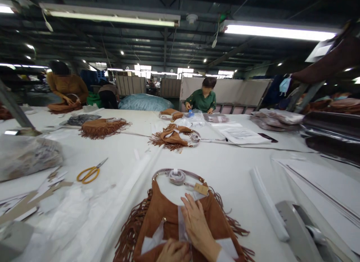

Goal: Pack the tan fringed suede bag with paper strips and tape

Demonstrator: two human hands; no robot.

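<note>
A brown fringed handbag (157,232) lies flat on the table right in front of me, fringe spread out on both sides. A strip of translucent tape or film (182,224) runs down its middle. My right hand (197,220) rests on the bag over this strip, fingers stretched out. Near the bottom edge of the view, my left hand (174,250) is curled in at the lower part of the bag; what its fingers hold is hidden. White tissue (153,242) shows around the bag's opening. At the top are a wrapped, coiled strap (177,176) and a tan paper tag (201,188).
Yellow-handled scissors (90,174) lie left, near paper scraps and a plastic bag (28,157). A clear roll (268,204) and a grey tape dispenser (300,228) stand right. Another fringed bag (173,137) lies ahead. Co-workers (202,97) work across the table.
</note>
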